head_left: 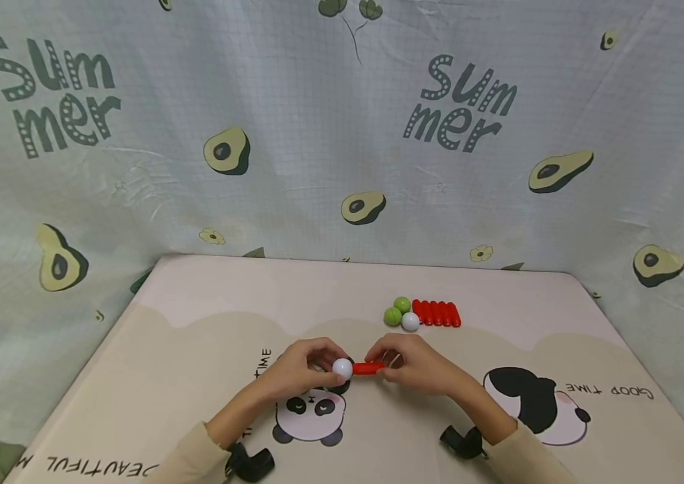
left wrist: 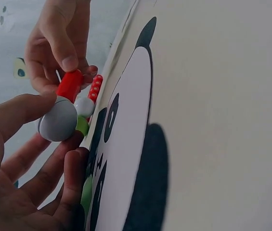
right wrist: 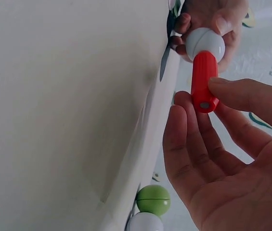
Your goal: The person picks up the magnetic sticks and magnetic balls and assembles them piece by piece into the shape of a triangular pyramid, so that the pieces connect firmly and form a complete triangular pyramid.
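Note:
My left hand (head_left: 295,370) pinches a glossy white ball (head_left: 343,368) between thumb and fingers, just above the table. A short red rod (head_left: 366,368) is held by my right hand (head_left: 419,363), with its thumb on one side and fingertips on the other. The rod's left end meets the ball, and the two lie in one line. In the right wrist view the red rod (right wrist: 204,79) shows ridged sides and a small grey disc in its near end. A seam runs round the white ball (left wrist: 58,121) in the left wrist view.
Behind the right hand, two green balls (head_left: 402,304) and another white ball (head_left: 410,321) sit beside a row of several red rods (head_left: 437,313). The table cover (head_left: 197,363) has printed animals. A patterned curtain (head_left: 293,121) hangs behind the table.

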Action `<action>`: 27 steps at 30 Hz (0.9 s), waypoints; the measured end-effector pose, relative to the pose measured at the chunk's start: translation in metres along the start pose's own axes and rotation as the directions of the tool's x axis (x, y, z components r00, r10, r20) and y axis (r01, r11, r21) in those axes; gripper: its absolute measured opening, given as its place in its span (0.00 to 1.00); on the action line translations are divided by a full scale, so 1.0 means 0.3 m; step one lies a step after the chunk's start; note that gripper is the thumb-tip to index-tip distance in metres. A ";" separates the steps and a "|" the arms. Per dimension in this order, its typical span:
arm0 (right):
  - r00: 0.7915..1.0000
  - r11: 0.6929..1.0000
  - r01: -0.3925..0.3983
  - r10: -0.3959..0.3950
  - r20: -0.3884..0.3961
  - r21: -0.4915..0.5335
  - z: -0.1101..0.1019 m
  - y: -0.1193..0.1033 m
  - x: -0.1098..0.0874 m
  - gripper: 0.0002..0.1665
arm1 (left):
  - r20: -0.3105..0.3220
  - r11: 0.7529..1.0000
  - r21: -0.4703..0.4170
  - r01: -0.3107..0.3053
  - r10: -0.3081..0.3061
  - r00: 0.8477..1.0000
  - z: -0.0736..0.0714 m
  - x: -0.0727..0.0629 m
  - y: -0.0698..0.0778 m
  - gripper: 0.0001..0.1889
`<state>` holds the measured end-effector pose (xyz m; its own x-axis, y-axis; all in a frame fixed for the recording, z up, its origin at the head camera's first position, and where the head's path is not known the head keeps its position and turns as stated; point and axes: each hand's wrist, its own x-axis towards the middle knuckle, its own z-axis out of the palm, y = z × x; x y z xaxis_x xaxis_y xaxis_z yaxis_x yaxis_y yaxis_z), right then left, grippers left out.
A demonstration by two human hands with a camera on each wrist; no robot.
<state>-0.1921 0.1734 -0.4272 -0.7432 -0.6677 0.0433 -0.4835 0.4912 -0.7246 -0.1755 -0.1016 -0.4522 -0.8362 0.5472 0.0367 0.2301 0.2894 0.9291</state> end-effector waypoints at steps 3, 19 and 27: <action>1.000 1.000 -0.003 0.003 0.007 0.005 0.000 0.002 0.000 0.14 | 0.003 1.000 0.000 0.005 -0.005 1.000 0.001 0.000 -0.003 0.16; 0.999 1.000 -0.006 0.006 0.035 0.021 0.003 0.002 -0.001 0.13 | 0.000 1.000 0.024 0.013 -0.013 1.000 -0.005 -0.001 -0.006 0.17; 0.999 1.000 -0.007 0.006 0.053 0.019 0.004 0.008 -0.001 0.14 | -0.014 0.999 0.045 0.017 -0.016 1.000 -0.006 0.000 -0.004 0.16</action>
<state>-0.1925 0.1740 -0.4298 -0.7206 -0.6933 0.0022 -0.4691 0.4852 -0.7379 -0.1768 -0.1033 -0.4526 -0.8466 0.5315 0.0265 0.2378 0.3333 0.9123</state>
